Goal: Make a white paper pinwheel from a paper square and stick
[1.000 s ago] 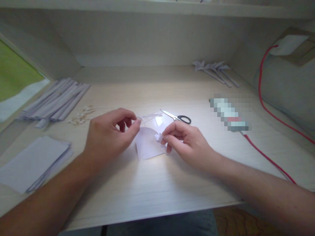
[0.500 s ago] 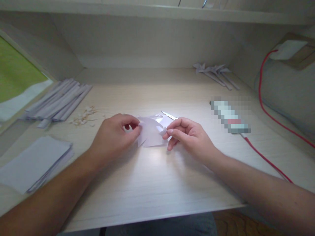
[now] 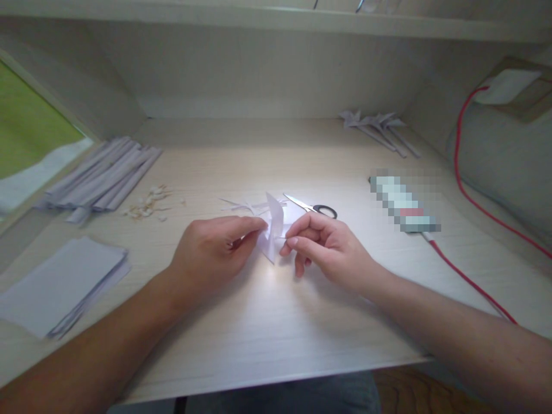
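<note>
And I've got left fingers [image 3: 255, 225] pinching one curved paper pinwheel [image 3: 276, 215], right fingers [image 3: 297, 231] nipping one slender stick [image 3: 280, 238]!

white paper [image 3: 275, 214] | bent, held upright, seen nearly edge-on | thin stick [image 3: 280, 237] | nearly level, at paper's right side

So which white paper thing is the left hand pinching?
The bent white paper piece in the bare left hand; the rolled white paper tubes and flat white paper stack lie apart.
</note>
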Tool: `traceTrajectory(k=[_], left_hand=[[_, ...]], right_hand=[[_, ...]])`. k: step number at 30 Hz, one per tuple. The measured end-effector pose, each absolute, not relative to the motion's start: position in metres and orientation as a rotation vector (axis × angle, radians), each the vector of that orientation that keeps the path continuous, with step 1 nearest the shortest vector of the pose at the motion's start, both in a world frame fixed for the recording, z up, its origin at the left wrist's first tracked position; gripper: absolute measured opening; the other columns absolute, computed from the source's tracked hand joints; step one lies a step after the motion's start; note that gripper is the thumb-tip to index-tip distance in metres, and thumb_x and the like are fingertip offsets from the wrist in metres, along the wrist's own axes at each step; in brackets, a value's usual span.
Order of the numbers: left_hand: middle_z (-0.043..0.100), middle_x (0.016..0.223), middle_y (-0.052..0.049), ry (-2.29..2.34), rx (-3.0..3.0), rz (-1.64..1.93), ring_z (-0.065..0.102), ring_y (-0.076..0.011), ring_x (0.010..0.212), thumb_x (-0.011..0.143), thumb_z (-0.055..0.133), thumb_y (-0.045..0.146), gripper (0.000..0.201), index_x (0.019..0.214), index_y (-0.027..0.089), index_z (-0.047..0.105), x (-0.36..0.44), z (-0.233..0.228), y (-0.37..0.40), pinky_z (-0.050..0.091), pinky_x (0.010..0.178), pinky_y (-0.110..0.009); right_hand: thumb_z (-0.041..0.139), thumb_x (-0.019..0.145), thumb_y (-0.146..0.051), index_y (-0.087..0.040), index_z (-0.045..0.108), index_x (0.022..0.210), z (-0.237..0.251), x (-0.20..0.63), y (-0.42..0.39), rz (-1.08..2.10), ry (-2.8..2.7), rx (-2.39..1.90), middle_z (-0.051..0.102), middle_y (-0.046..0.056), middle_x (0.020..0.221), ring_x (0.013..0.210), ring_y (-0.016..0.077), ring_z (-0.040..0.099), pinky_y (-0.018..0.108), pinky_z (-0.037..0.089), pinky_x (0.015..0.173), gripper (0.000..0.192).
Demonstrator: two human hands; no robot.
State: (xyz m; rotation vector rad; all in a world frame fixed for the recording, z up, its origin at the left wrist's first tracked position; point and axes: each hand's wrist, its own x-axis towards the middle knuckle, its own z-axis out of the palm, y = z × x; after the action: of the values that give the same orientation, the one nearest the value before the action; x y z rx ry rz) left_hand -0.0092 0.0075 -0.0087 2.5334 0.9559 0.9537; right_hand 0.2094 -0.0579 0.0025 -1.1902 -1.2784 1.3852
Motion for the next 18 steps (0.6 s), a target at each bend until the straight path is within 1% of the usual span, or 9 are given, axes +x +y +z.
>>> traceTrajectory(k=[4,7,10,13,18], left_hand=[[0.08,0.09,0.0,0.971,2.615,0.935,0.073,-0.0157,0.073,0.087,0.064,0.012,0.022,0.101,0.025,0.076,-0.01,-0.007,0.004,0.051,0.064,-0.024],[0.08,0.091,0.0,0.976,2.603,0.901,0.073,-0.0158,0.076,0.088,0.062,0.013,0.022,0.101,0.025,0.075,-0.008,-0.004,0.0,0.052,0.067,-0.025],[0.079,0.093,-0.001,0.995,2.475,0.861,0.072,-0.0151,0.077,0.089,0.061,0.012,0.022,0.101,0.025,0.074,-0.004,-0.003,-0.004,0.053,0.066,-0.024],[0.078,0.089,0.0,1.032,2.314,0.867,0.07,-0.0144,0.071,0.088,0.062,0.014,0.021,0.099,0.026,0.075,-0.001,-0.003,-0.006,0.053,0.062,-0.024],[0.077,0.086,-0.001,1.015,2.094,0.87,0.07,-0.014,0.066,0.087,0.065,0.015,0.016,0.097,0.022,0.075,0.003,-0.004,-0.006,0.054,0.059,-0.024]], right_hand=[[0.06,0.09,-0.016,-0.018,0.06,0.092,0.002,0.21,-0.06,1.411,-1.296,-1.173,0.071,0.002,0.082,0.053,0.0111,0.063,0.025,0.051,0.05,0.002],[0.061,0.09,-0.017,-0.018,0.06,0.091,0.002,0.209,-0.061,1.429,-1.305,-1.173,0.07,0.002,0.082,0.053,0.0113,0.062,0.025,0.05,0.05,0.002],[0.061,0.09,-0.019,-0.018,0.06,0.092,0.002,0.208,-0.061,1.422,-1.317,-1.175,0.069,0.002,0.082,0.054,0.0113,0.062,0.025,0.051,0.05,0.002],[0.06,0.092,-0.02,-0.018,0.06,0.094,0.001,0.209,-0.061,1.416,-1.337,-1.163,0.068,0.001,0.081,0.053,0.011,0.06,0.025,0.051,0.05,0.003],[0.059,0.093,-0.018,-0.019,0.06,0.094,0.002,0.209,-0.063,1.362,-1.397,-1.181,0.066,-0.001,0.077,0.054,0.0106,0.059,0.025,0.048,0.051,0.002]])
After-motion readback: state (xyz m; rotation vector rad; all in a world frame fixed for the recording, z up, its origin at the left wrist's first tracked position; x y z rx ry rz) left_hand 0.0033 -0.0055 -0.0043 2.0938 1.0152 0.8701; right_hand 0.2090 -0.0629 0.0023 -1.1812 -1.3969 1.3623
